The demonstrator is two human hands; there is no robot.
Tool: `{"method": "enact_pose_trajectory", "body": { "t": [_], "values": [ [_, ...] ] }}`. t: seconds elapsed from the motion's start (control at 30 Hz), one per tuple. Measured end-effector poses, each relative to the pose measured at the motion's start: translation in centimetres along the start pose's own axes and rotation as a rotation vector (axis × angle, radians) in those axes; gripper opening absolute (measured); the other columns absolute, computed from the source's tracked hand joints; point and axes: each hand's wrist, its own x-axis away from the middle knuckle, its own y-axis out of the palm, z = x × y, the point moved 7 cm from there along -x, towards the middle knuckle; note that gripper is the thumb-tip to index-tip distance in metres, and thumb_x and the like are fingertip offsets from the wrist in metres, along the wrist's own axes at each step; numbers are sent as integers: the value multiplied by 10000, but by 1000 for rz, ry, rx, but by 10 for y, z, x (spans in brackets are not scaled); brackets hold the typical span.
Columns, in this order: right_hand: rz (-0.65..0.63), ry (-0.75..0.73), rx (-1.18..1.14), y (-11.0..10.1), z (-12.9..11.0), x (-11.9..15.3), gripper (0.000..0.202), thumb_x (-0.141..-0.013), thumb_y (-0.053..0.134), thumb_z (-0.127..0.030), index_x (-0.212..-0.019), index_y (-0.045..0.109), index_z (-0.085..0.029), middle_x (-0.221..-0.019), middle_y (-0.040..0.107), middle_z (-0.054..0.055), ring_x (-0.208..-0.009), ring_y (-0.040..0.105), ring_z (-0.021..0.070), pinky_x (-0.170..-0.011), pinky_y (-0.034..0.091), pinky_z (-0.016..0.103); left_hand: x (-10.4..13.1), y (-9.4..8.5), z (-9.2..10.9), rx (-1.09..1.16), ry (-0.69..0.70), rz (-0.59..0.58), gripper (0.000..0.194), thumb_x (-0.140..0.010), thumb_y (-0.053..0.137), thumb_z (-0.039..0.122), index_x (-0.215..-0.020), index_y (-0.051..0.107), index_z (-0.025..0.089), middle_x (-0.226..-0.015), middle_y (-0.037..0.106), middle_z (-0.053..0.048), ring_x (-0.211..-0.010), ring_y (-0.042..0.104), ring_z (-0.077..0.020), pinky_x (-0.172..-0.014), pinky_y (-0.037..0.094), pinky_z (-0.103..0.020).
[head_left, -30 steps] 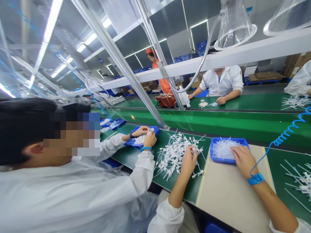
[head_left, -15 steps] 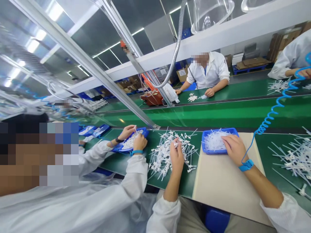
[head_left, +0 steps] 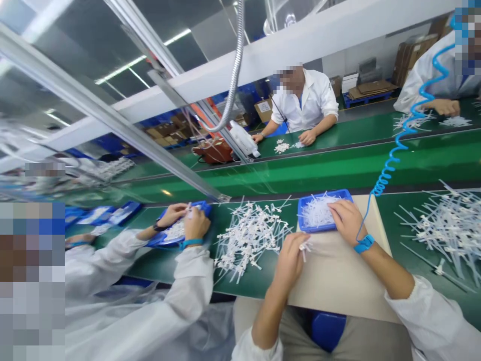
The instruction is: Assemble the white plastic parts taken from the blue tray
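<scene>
My left hand (head_left: 290, 260) is over the beige board (head_left: 338, 271), its fingers closed round small white plastic fittings (head_left: 306, 246) with short tube ends sticking out. At the right side of the blue tray (head_left: 300, 213), my right hand (head_left: 347, 220) dips its pinched fingertips among short clear plastic tubes (head_left: 317, 210). What those fingertips hold, if anything, is too small to make out. Left of the board lies a loose pile of white fittings with tubes attached (head_left: 250, 238).
A second pile of tubed fittings (head_left: 451, 225) lies on the green table at right. From my right wristband (head_left: 364, 243) runs a coiled blue cord (head_left: 398, 145). A co-worker's hands (head_left: 188, 220) work over another blue tray at left. Metal framing crosses above.
My left hand has moved right, from the pile to over the board, with white fittings in its fingers. My right hand stays at the tray. The camera view has turned slightly right.
</scene>
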Motion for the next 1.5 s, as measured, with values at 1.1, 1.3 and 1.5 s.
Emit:
{"method": "enact_pose_trajectory", "body": {
  "t": [1.1, 1.3, 1.5],
  "values": [
    [15, 20, -59, -3, 3, -1, 332, -1077, 521, -211, -1250, 801, -256, -1100, 830, 68, -1035, 699, 287, -1005, 568, 498, 22, 6, -14, 385, -392, 186, 162, -1007, 670, 318, -1102, 767, 230, -1102, 775, -77, -1030, 739, -230, -890, 613, -340],
    [49, 7, -83, -5, 3, 0, 306, -1074, 548, -198, -1242, 802, -235, -1144, 833, 71, -1013, 689, 281, -1001, 548, 501, 26, 10, -17, 469, -395, 228, 167, -984, 725, 376, -960, 726, 211, -1059, 754, -87, -1014, 741, -220, -868, 637, -331],
    [33, -20, -87, -4, 4, 0, 295, -1067, 556, -177, -1210, 810, -222, -1125, 829, 78, -1028, 702, 276, -1001, 548, 492, 32, 14, -22, 607, -493, 295, 245, -929, 803, 403, -1017, 685, 206, -1063, 753, -85, -1009, 762, -216, -879, 648, -330]
  ]
}}
